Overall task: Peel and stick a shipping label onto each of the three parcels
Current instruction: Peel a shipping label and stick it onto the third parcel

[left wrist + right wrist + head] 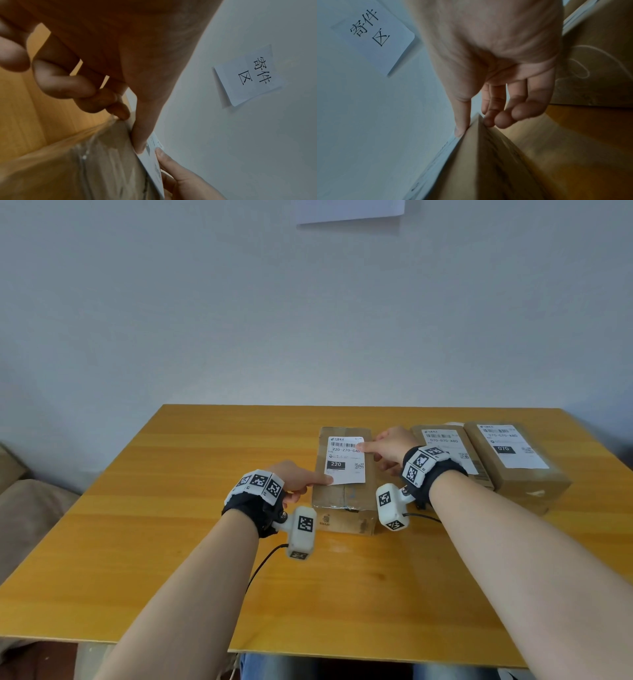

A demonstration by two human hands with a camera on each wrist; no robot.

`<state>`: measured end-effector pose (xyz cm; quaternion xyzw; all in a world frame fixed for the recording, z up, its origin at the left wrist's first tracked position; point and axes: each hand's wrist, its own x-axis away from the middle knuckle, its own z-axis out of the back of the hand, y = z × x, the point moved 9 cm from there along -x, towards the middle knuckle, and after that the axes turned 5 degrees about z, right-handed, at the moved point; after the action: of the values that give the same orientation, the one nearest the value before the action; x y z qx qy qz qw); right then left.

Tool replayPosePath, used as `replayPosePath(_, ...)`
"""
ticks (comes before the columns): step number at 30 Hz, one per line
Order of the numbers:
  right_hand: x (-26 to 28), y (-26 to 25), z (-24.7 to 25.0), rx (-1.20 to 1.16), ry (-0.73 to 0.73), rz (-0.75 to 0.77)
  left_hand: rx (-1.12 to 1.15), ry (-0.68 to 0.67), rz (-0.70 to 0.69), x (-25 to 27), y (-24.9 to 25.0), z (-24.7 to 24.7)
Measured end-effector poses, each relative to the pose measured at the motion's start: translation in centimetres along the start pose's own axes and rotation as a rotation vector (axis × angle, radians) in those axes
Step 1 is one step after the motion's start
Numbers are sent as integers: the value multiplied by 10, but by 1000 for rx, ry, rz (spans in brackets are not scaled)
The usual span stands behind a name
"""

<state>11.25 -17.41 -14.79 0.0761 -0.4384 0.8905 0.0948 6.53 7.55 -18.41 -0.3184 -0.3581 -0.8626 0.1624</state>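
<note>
Three brown cardboard parcels stand on the wooden table (171, 508). On the left parcel (342, 498) lies a white shipping label (346, 460) marked 220. My left hand (308, 484) presses its thumb on the label's near left corner, the other fingers curled beside the box. My right hand (376, 453) presses its thumb on the label's far right edge. In the left wrist view the left hand (130, 132) has its thumb on the label (154, 162) atop the parcel (85, 169). In the right wrist view the right hand (474, 125) has its fingers against the parcel's (488, 169) side.
The middle parcel (419, 433) and the right parcel (534, 477) stand side by side at the back right, each with a white label on top. A paper sign (349, 210) hangs on the wall behind. A cloth-covered seat (27, 508) sits left of the table.
</note>
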Motion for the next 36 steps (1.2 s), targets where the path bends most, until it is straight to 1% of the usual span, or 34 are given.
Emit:
replayPosePath(5,12,2,-13,35,-140,-71,103,-6,-36,7,7,-5)
replayPosePath(7,16,7,-21,-3,-205,-110,193,-32,-62,7,9,-11)
replayPosePath(9,20,12,-26,-65,-226,-147,288,-46,-80,7,10,-15)
replayPosePath(12,25,6,-24,-71,-202,-111,404,-59,-130,10,16,-16)
replayPosePath(16,33,-5,-21,-177,-189,-58,589,-39,-173,21,23,-5)
replayPosePath(21,41,-20,-10,-317,-124,57,622,-5,-231,34,30,6)
replayPosePath(23,42,-26,3,-406,-39,111,653,14,-247,38,33,12)
replayPosePath(26,49,-36,35,-606,217,200,745,39,-249,39,32,21)
replayPosePath(27,53,-40,44,-682,279,226,761,38,-248,39,31,22)
replayPosePath(28,58,-45,49,-757,305,248,765,28,-248,40,30,21)
replayPosePath(29,63,-51,52,-827,301,273,761,10,-254,41,31,19)
replayPosePath(31,73,-66,51,-952,221,321,740,-22,-274,45,34,15)
replayPosePath(33,79,-77,46,-1006,141,355,719,-41,-289,50,36,10)
replayPosePath(36,86,-86,39,-1064,97,379,697,-66,-314,55,41,3)
